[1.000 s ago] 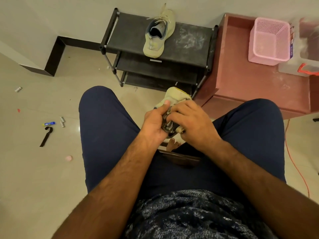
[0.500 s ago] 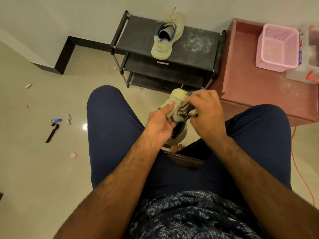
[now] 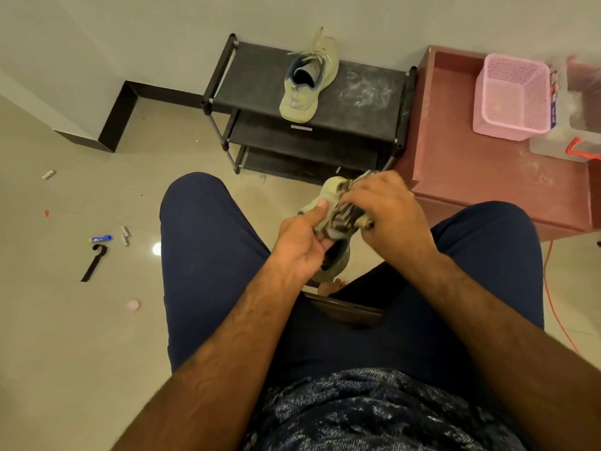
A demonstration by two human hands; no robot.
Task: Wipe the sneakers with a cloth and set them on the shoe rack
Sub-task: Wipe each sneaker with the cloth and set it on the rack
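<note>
Before the shoe rack (image 3: 364,92), the left hand (image 3: 299,245) is gripping a sneaker (image 3: 328,190). The right hand (image 3: 390,216) is clutching a cloth (image 3: 344,213) against it.

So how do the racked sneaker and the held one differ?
The racked sneaker stands sole down on the shoe rack, untouched; the held sneaker is raised, gripped by the left hand. The racked sneaker shows whole; the held sneaker is partly covered by the cloth in the right hand. Both look pale beige.
</note>
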